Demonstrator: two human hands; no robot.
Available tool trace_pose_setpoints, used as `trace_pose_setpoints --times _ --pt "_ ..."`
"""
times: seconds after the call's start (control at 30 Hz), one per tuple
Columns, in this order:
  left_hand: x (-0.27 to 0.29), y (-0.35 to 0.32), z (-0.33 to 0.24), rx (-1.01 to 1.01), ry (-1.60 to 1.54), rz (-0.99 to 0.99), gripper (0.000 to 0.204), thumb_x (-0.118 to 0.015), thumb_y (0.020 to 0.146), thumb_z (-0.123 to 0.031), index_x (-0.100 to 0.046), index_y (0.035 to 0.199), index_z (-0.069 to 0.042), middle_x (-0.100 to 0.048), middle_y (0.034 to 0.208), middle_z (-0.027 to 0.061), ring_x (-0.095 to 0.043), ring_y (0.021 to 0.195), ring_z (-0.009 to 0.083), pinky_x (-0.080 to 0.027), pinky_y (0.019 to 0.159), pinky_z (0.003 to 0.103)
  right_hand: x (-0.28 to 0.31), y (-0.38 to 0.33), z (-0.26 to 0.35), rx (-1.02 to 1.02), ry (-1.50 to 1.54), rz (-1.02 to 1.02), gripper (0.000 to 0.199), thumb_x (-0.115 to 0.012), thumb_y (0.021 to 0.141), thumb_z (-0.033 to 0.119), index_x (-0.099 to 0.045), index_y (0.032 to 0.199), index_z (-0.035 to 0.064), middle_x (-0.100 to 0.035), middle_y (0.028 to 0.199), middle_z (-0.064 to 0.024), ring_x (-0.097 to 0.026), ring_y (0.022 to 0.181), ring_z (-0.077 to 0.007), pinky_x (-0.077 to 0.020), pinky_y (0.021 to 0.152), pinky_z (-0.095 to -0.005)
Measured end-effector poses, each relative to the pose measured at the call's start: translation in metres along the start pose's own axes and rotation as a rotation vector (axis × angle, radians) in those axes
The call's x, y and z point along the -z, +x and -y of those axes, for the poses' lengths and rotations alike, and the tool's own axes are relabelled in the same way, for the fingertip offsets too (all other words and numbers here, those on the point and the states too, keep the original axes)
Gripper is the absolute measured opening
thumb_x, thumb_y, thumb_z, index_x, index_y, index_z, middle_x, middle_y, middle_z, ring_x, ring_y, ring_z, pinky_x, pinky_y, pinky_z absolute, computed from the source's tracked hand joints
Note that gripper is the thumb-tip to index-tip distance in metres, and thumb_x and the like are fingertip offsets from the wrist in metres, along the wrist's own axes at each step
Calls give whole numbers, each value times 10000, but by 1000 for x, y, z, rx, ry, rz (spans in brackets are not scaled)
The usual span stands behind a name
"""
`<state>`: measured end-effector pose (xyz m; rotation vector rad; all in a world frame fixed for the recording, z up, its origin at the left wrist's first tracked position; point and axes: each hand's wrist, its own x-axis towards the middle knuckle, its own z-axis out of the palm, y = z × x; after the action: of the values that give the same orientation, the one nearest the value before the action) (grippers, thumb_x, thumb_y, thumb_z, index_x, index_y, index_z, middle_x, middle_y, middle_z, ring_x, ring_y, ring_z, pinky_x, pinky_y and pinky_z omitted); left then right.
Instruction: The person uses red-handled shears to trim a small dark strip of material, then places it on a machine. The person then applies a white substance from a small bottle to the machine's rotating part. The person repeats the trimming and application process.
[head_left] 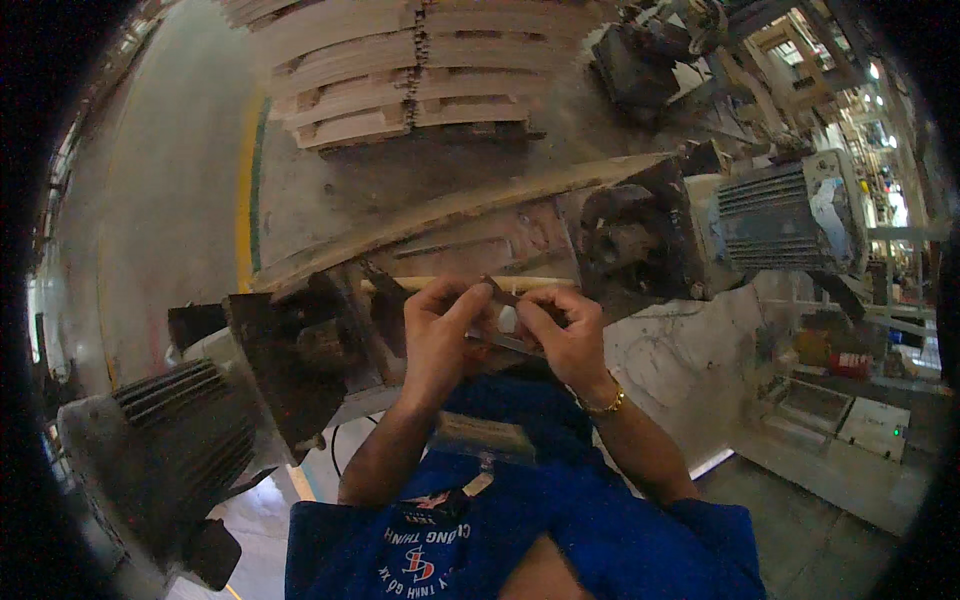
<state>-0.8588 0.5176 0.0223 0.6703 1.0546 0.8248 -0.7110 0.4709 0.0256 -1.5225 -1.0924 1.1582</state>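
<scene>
My left hand [440, 325] and my right hand [570, 330] come close together over the machine bed [460, 250], in front of my blue shirt. Both are closed, with thumbs and fingers pinched on a small dark strip [502, 292] that spans the gap between them. Its exact kind is too small to tell. A small white piece [507, 319] shows just below the strip, between the two hands. Right behind my fingers a light wooden rod [545, 283] lies crosswise, partly hidden by the hands. A gold-coloured band [605, 402] circles my right wrist.
Electric motors flank me: one at the left [190, 420], another at the right [785, 215]. A long wooden edge [460, 207] runs along the bed's far side. Beyond it stand stacked wooden boards [350, 85]. A pale box [872, 428] with a green light sits at the lower right.
</scene>
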Motion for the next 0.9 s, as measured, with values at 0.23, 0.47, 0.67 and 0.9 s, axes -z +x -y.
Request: trace_pose_setpoints --times 0.23,0.47,0.67,0.9 --pt "-10 4 30 -10 -336 455 167 -511 824 -89 -573 921 34 -591 758 95 -588 647 169 -494 583 277 31 -13 -2 145 -152 -170 84 -605 773 46 -632 844 10 -648 803 -76 -610 729 -135 -482 622 -261" --pt "-24 17 41 144 -249 602 201 -596 791 -75 -557 956 32 -616 803 114 -617 715 185 -506 617 276 74 -6 -8 632 -626 -17 145 -640 720 20 -632 864 33 -646 836 -109 -633 734 -234 -496 610 -280" --pt "-56 42 75 105 -304 326 184 -619 766 -37 -562 928 27 -617 811 94 -601 748 144 -495 662 253 75 -10 -31 -21 -354 -263 180 -640 753 57 -623 920 -6 -642 767 -82 -594 639 -105 -461 554 -218" --pt "-94 76 102 226 -451 104 177 -602 776 -31 -570 941 25 -609 827 73 -584 726 130 -488 665 253 80 9 -67 -107 -533 -405 157 -642 753 72 -638 895 3 -629 756 -74 -574 647 -107 -447 553 -231"
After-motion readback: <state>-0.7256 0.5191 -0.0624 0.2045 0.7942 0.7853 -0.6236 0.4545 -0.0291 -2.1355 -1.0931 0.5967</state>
